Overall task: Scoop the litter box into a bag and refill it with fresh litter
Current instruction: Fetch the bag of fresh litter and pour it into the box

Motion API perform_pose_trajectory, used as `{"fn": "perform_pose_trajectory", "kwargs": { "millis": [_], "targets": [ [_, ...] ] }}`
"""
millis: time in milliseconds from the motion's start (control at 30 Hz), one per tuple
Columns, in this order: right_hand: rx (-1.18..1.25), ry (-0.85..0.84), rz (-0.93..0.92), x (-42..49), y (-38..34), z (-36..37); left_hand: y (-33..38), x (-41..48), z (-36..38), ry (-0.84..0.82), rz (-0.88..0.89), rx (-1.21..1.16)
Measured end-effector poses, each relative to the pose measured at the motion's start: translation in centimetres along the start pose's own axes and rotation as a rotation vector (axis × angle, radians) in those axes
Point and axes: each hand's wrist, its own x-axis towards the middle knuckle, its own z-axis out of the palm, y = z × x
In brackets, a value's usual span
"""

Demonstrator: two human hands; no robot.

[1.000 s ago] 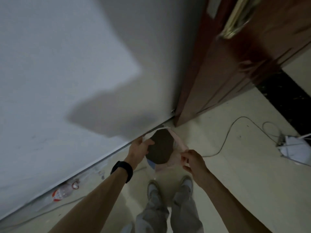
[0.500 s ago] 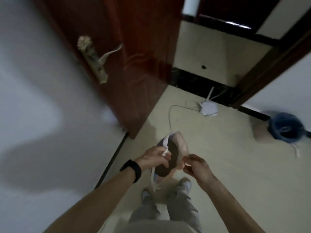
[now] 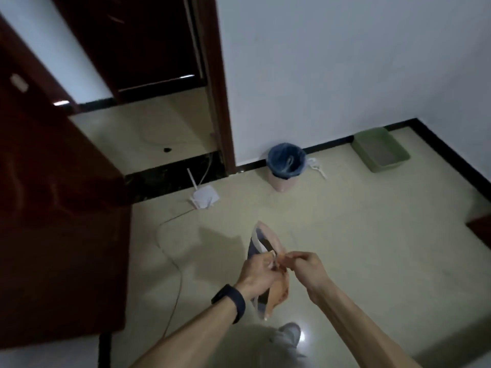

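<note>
Bag: a pink pouch-style bag (image 3: 277, 290) is held on the near side of the waste bin (image 3: 281, 183), well apart from it and above the floor.
Left hand: one edge of the pouch near its mouth is pinched by the curled fingers of the left hand (image 3: 259, 272).
Right hand: the facing edge is pinched by the right hand (image 3: 305, 264), just beside the other grip.
Bag axis: the long axis is seen to run from the bottom, hung toward the feet, up to the mouth, which is pointed roughly toward the waste bin and only narrowly parted.
Litter box: a green litter box (image 3: 389, 167) is set right of the waste bin along the same wall, in the corner; grey litter is visible inside.
Deciding relation: the litter box is judged to lie ahead and to the right of the grip, well apart, with the right hand nearer.
</note>
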Motion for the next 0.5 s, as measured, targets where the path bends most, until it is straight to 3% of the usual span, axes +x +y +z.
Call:
{"fn": "perform_pose_trajectory", "kwargs": {
  "millis": [100, 333, 500],
  "targets": [
    [0.038, 0.089, 0.004, 2.4, -1.2, -7.8, 6.4, 4.0, 4.4, -0.062, -0.018, -0.040],
    [-0.070, 0.226, -0.056, 7.5, -3.7, -23.5, 20.7, 14.0, 12.1, -0.186, 0.041, 0.125],
    [0.104, 0.397, -0.073, 11.7, -4.6, -34.3, 31.8, 22.0, 17.4, -0.350, 0.209, 0.335]
  ]
}}
